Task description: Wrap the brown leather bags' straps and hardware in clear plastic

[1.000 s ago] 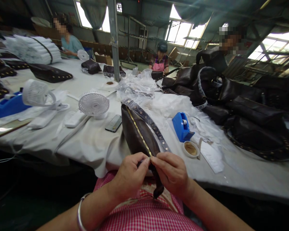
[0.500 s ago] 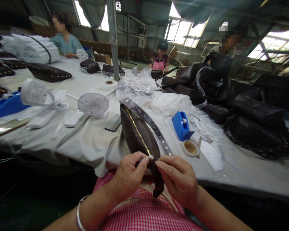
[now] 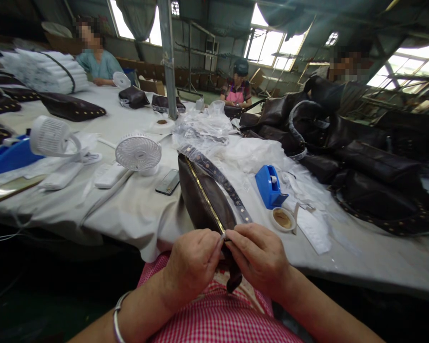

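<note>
A dark brown leather bag (image 3: 203, 200) with a gold zipper lies over the near edge of the white-covered table (image 3: 136, 214), its end hanging into my lap. My left hand (image 3: 193, 262) and my right hand (image 3: 259, 259) meet at the near end of the zipper. Both pinch the small zipper end, fingertips almost touching. A studded strap in clear plastic (image 3: 221, 183) runs along the bag's right side.
A white fan (image 3: 138, 153), a phone (image 3: 168, 182), a blue tape dispenser (image 3: 270, 186) and a tape roll (image 3: 283, 219) lie beside the bag. Dark bags (image 3: 372, 176) pile up at right. Three other people sit farther along the table.
My right hand has moved left and closed in on the zipper end again after drifting slightly apart. The bag has stayed in place.
</note>
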`<state>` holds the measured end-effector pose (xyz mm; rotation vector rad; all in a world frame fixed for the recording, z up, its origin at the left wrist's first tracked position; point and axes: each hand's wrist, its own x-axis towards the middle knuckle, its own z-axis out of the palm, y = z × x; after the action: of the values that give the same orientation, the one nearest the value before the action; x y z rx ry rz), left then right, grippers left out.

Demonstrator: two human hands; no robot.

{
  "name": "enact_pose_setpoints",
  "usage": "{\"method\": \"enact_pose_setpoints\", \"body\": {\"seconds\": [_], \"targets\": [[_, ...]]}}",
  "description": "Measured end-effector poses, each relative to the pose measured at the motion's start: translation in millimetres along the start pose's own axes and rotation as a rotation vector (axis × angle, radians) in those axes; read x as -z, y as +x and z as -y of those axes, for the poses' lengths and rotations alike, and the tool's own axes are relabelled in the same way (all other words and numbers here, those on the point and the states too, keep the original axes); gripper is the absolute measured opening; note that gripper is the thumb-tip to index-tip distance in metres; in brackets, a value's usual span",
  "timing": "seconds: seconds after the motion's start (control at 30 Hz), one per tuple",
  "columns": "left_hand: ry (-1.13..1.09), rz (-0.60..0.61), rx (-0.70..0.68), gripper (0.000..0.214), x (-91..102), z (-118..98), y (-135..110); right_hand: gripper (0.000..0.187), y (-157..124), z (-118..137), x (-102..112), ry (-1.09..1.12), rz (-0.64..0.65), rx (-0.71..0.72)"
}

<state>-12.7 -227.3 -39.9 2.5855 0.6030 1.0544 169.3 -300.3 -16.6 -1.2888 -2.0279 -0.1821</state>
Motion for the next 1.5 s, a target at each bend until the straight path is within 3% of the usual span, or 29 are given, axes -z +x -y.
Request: {"method": "enact_pose_setpoints", "body": {"seconds": [0.17,0.5,0.6,0.7,0.8,0.9,1.0,1.1,1.27,1.5], "targets": [[0.231,0.024,-0.198,0.02,7.7,-2,5,0.015,5,6,4,0.032,0.044,-0.03],[0.306,0.038,-0.348,0.017,13.7,-6,7,0.018,16,8,4,0.426,0.109,-0.768],[0.296,0.038,-0.35,0.019,12.9,-4,6,0.016,28,5,4,0.448,0.19,-0.851],[0.295,0.048,-0.342,0.02,13.4,-2,4,0.017,36,-2,4,0.389,0.255,-0.704],[0.299,0.06,-0.327,0.019,15.1,1,2,0.016,41,-12,9,0.347,0.226,-0.491],[0.292,0.063,-0.322,0.017,15.9,2,1,0.029,46,-25,19,0.331,0.207,-0.205],[0.279,0.048,-0.321,0.015,15.1,4,1,0.039,52,-32,29,0.272,0.346,0.109],[0.272,0.021,-0.327,0.016,14.4,4,2,0.038,60,-34,35,0.122,0.476,0.303],[0.267,0.034,-0.318,0.017,16.3,2,3,0.03,73,-35,31,0.018,0.593,0.422],[0.291,0.007,-0.325,0.018,16.3,2,2,0.021,84,-36,23,-0.007,0.608,0.465]]}}
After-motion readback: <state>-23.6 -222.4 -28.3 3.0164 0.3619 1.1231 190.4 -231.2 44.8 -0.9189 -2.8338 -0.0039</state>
